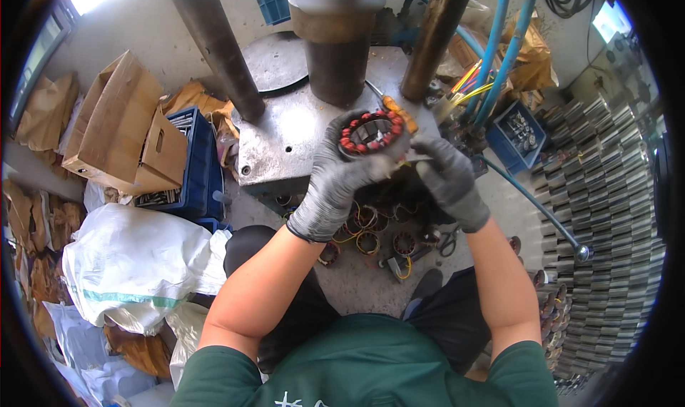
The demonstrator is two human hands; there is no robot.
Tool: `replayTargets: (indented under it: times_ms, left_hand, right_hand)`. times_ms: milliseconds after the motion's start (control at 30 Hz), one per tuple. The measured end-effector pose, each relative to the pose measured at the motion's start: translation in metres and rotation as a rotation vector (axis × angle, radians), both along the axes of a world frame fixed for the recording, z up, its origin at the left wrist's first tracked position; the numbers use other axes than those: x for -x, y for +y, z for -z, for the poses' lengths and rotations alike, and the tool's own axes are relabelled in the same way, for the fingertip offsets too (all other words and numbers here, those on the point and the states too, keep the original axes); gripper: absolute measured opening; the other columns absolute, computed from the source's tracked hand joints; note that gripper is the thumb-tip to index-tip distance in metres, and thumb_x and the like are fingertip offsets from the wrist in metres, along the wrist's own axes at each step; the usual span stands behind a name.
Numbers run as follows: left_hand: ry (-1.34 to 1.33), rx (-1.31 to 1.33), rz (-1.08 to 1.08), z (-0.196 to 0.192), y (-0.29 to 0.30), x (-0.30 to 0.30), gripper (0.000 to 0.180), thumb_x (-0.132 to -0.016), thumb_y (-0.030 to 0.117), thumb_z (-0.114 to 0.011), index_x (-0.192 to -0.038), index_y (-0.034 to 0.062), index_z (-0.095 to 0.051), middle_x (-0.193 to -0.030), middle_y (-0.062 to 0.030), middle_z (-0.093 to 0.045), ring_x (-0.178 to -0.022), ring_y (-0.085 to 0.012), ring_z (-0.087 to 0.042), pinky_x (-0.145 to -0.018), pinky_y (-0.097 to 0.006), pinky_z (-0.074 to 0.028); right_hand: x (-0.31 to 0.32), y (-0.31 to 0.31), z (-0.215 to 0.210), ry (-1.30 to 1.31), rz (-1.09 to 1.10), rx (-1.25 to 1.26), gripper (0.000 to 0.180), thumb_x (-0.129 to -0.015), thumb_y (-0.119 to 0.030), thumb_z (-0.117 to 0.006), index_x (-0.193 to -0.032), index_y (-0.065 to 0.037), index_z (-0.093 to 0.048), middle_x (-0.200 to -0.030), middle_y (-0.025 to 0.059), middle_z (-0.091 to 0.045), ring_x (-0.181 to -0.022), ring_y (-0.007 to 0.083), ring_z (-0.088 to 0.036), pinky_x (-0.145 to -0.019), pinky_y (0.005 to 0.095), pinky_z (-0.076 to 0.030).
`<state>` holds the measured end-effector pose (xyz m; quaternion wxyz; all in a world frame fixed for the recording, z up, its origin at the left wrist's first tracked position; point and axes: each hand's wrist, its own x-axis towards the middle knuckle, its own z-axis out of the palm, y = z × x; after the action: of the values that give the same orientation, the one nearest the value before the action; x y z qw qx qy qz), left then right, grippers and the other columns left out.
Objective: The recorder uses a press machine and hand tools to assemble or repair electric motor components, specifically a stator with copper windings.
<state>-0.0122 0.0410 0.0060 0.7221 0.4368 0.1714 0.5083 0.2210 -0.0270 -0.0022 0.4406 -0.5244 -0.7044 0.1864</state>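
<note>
My left hand (330, 186), in a grey glove, is closed around a motor stator (371, 132) with red windings round its open bore. The stator is held up in front of the press bed, its ring of windings facing up. Close by its right side is my right hand (451, 179), also gloved, with curled fingers pinched together. A small pale strip, perhaps a lead, shows at those fingertips, too blurred to name. Behind the stator a screwdriver (398, 113) with an orange-yellow handle lies on the metal press bed (275, 139).
The press ram (337, 57) stands between two steel columns (217, 47). Wound stators (367, 243) and scissors (448, 243) lie on the floor below. Stacked metal cores (599, 229) and a lever with a ball end (583, 253) are at right; a cardboard box (107, 129) and white sack (135, 257) at left.
</note>
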Motion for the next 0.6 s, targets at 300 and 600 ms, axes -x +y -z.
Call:
replayTargets:
  times_ms: [300,600]
  left_hand:
    - [-0.304,0.464,0.129,0.009,0.011,0.010,0.094,-0.091,0.079,-0.061,-0.146,0.0028,-0.050,-0.129,-0.0231,-0.066,-0.120,-0.0408,-0.066,-0.103,-0.055,-0.055]
    - [-0.440,0.757,0.168,-0.010,0.016,0.022,0.106,-0.085,0.091,-0.050,-0.144,0.0023,-0.050,-0.126,-0.0273,-0.064,-0.108,-0.0416,-0.065,-0.099,-0.060,-0.053]
  right_hand:
    - [-0.014,0.036,0.070,-0.775,0.149,-0.196,0.054,-0.072,-0.009,-0.072,-0.126,-0.010,-0.070,-0.141,0.0108,-0.065,-0.130,0.0391,-0.056,-0.111,0.0500,-0.045]
    - [0.000,0.027,0.070,-0.710,0.124,-0.337,0.035,-0.077,-0.005,-0.071,-0.111,-0.012,-0.075,-0.117,0.0091,-0.072,-0.107,0.0341,-0.066,-0.095,0.0494,-0.051]
